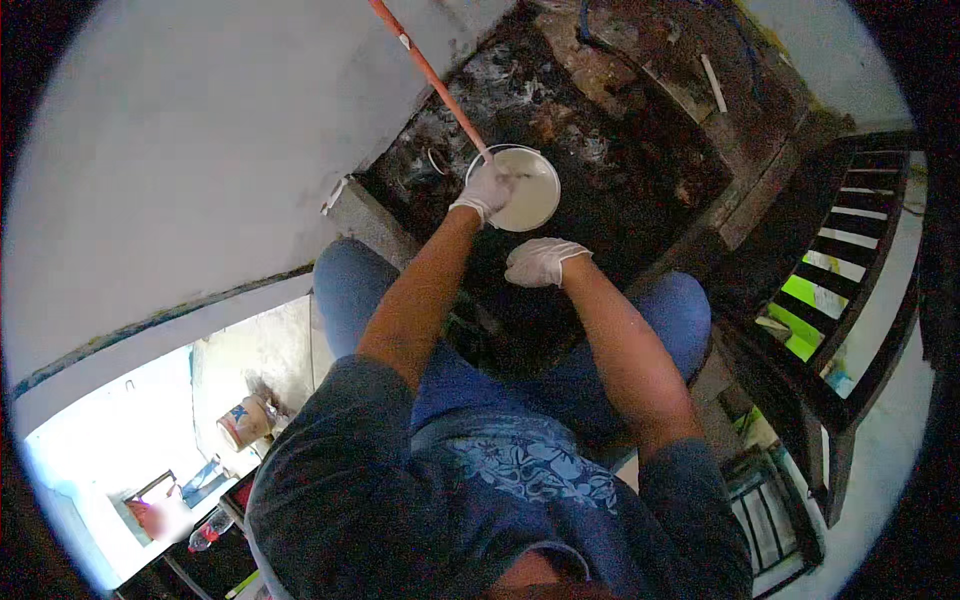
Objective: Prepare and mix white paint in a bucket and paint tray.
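Observation:
A round white bucket [541, 205] holding a pale, creamy liquid stands in front of me on the dark floor. Over its left rim is my left hand [486, 190] in a thin white glove, closed round the lower end of a long orange pole [440, 88]. The pole slants up and away to the left; its tip is hidden by the hand and bucket. Just below the bucket's near rim, my right hand [543, 262], also gloved, is held with its fingers curled. Whatever lies inside those fingers, if anything, is out of sight.
A dark stained sheet [640, 170] covers the floor around the bucket. A grey wall [200, 170] rises on the left. A dark slatted wooden bench [850, 270] stands at the right. A white stick [713, 83] lies at the far right, and a tub [243, 424] sits lower left.

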The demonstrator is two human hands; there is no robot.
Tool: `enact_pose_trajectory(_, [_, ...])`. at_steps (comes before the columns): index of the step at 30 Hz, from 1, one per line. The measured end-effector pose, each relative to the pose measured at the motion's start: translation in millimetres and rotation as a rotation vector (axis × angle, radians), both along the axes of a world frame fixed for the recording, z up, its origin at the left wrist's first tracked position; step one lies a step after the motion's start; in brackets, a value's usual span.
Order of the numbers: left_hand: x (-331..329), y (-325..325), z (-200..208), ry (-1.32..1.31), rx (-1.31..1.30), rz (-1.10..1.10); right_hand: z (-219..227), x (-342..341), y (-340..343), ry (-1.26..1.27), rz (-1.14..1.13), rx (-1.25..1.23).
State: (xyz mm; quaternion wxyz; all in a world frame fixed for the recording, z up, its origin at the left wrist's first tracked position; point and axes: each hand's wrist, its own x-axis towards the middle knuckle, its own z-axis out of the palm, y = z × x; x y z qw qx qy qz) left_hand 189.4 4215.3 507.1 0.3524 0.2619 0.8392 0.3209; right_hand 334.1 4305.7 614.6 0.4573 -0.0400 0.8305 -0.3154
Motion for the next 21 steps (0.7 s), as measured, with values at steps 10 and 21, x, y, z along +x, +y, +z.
enact_pose_trajectory(10, [19.7, 1.8, 4.5, -0.046, -0.233, -0.098, -10.8, 5.8, 8.8, 0.004, 0.024, -0.023])
enact_pose_trajectory(21, [-8.8, -15.2, 6.3, 0.186, -0.349, -0.247, -13.4, -2.5, 3.2, 0.020, 0.046, -0.005])
